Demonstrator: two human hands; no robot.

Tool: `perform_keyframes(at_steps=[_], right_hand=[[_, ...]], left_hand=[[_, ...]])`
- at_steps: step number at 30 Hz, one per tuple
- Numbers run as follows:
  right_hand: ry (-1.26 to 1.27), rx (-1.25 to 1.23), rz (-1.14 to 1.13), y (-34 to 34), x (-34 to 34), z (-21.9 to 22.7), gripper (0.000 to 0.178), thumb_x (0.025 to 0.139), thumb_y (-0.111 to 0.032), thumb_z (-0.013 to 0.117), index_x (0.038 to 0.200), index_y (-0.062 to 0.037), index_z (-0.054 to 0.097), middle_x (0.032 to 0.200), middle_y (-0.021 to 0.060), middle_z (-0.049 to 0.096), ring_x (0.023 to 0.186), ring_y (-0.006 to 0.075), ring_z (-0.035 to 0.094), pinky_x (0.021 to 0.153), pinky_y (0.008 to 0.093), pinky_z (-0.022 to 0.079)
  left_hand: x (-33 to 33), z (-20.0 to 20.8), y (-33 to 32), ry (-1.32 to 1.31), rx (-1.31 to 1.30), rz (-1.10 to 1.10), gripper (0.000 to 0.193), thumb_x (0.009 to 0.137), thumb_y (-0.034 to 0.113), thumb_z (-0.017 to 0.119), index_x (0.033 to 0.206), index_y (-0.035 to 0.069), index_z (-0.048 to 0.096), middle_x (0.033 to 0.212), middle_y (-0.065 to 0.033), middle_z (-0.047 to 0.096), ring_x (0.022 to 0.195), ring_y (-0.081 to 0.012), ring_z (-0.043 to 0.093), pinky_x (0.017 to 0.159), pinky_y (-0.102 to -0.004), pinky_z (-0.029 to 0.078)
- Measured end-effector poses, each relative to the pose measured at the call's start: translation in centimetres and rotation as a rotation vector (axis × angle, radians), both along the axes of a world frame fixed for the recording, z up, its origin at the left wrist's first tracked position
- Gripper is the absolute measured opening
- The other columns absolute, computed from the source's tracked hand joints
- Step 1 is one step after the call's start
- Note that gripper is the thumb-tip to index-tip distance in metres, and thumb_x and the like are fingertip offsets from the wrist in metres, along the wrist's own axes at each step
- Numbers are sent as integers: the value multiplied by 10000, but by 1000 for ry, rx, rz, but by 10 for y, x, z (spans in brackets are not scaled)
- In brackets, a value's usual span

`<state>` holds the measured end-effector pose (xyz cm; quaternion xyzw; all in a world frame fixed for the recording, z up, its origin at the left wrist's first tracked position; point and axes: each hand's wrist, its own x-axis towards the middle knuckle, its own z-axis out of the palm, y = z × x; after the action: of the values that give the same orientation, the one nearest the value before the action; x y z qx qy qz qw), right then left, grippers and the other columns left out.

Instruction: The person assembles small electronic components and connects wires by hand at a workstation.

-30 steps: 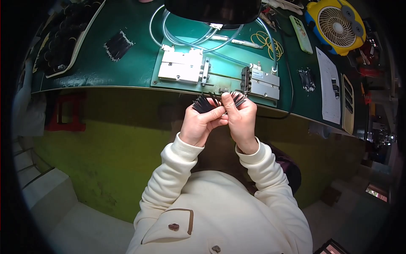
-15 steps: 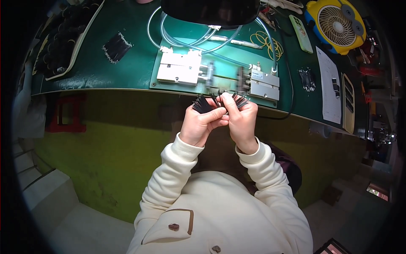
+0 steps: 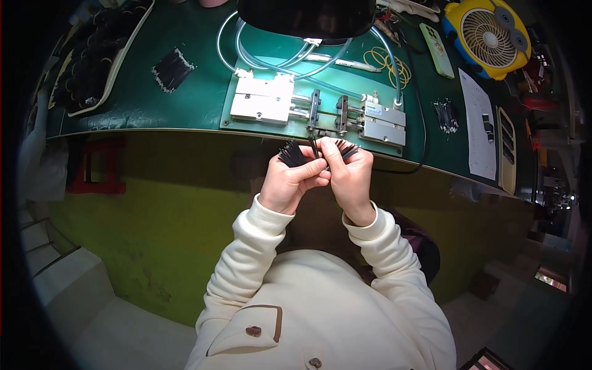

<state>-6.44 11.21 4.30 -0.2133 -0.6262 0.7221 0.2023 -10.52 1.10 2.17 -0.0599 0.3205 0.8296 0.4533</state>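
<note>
My left hand (image 3: 284,186) is closed round a fanned bundle of short black wires (image 3: 290,154). My right hand (image 3: 353,184) pinches a second bundle of black wires (image 3: 347,149), whose ends show paler tips. Both thumbs meet in front of my body, just off the bench edge, and a few wires stand up between them. Right beyond my fingertips sits a fixture with two silver pneumatic cylinders (image 3: 262,100) on a green plate. Its two dark upright jaws (image 3: 341,115) face each other with a gap between. Whether any wire reaches the jaws I cannot tell.
Clear air hoses (image 3: 223,46) loop behind the fixture under a black lamp hood (image 3: 306,17). Loose wire piles (image 3: 172,70) lie left and right on the green bench. A black-filled tray (image 3: 114,77) is far left; paper (image 3: 478,123), phone (image 3: 436,50) and fan (image 3: 490,38) are right.
The fixture's two jaws, blurred with motion before, now stand sharp and nearer each other. My hands have shifted very slightly left, still holding the wires.
</note>
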Motion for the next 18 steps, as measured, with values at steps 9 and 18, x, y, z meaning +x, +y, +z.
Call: perform_keyframes(at_steps=[9, 18], right_hand=[[-4, -61, 9, 3, -2, -6, 154, 791, -77, 541, 714, 41, 603, 604, 16, 578, 523, 30, 478, 462, 170, 382], [-9, -61, 62, 7, 1, -9, 160, 792, -76, 542, 702, 40, 605, 604, 11, 579, 529, 28, 478, 457, 172, 381]], left_hand=[[-1, -2, 1, 1, -57, 33, 121, 741, -13, 568, 848, -9, 513, 743, -69, 567, 640, -151, 594, 572, -234, 517], [1, -3, 0, -27, -27, 39, 96, 756, 0, 556, 844, -7, 516, 748, -71, 567, 655, -152, 594, 586, -235, 518]])
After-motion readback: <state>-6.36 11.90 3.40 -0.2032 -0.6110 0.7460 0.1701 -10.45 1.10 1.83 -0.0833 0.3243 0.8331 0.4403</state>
